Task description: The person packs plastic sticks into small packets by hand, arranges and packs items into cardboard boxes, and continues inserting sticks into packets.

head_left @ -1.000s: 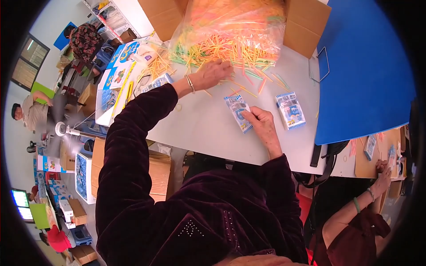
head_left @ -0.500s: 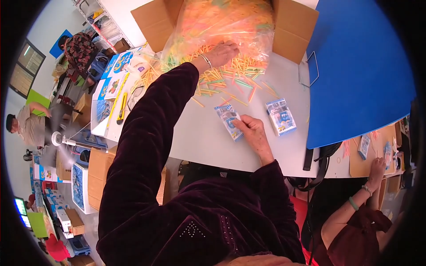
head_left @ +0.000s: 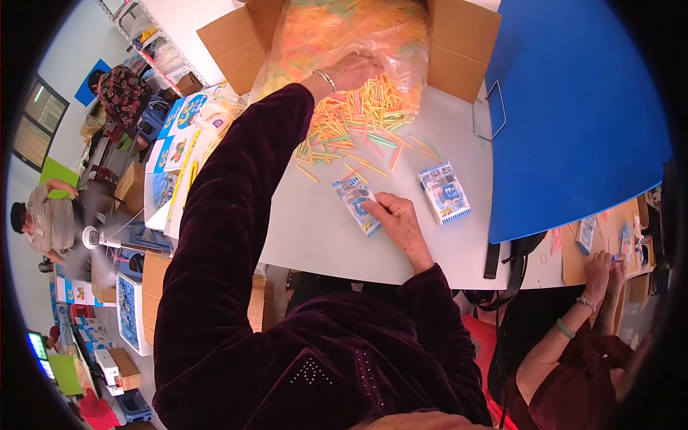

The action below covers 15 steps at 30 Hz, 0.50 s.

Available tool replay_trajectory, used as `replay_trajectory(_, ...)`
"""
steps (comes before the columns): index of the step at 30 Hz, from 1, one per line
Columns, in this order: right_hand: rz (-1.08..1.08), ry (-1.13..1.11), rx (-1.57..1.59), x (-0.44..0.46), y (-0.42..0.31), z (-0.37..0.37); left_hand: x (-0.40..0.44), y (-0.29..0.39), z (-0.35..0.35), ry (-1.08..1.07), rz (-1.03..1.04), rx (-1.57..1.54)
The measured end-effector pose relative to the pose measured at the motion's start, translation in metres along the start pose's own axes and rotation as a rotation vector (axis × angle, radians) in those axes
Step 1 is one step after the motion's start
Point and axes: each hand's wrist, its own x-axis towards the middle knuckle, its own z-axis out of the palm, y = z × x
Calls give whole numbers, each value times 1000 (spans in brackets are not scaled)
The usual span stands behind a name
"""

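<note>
My left hand (head_left: pixel 356 69), with a bracelet at the wrist, reaches into the mouth of the clear plastic bag (head_left: pixel 344 32) over a heap of yellow, orange and green sticks (head_left: pixel 344 115). Its fingertips are hidden among plastic and sticks. Lower down, my right hand (head_left: pixel 398 222) pinches the edge of a blue and white packet (head_left: pixel 352 203) between thumb and fingers, at the table surface. A second blue and white packet (head_left: pixel 444 192) lies to the right of that hand, untouched. Loose sticks are scattered between the heap and the packets.
An open cardboard box (head_left: pixel 462 54) surrounds the bag. At the right stands a blue panel (head_left: pixel 573 122) with a wire handle. A co-worker's hands (head_left: pixel 598 276) are at the table's far right. Printed boxes (head_left: pixel 170 154) and a fan (head_left: pixel 92 238) are at the left.
My left hand has moved up from the loose sticks into the bag's opening. My right hand still holds the packet. The whole view has shifted somewhat.
</note>
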Motion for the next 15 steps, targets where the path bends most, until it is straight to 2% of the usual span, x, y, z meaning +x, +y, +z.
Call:
replay_trajectory(4, 10, 2, -14, 0, -2, 1, -4, 33, -10, 19, 78, 44)
replay_trajectory(6, 12, 2, -35, 0, -2, 2, -1, 39, 3, 231, 183, 236)
replay_trajectory(10, 1, 12, -18, 0, -2, 2, 18, 44, 23, 158, 240, 248)
replay_trajectory(12, -8, 14, -31, 1, -1, 1, 26, 46, 55, 364, 98, -82)
replay_trajectory(13, -11, 12, -25, 1, 0, 2, 29, 45, 59, 364, 100, -84)
replay_trajectory(15, -14, 8, -21, 1, 1, 1, 30, 47, 45, 5, 94, 9)
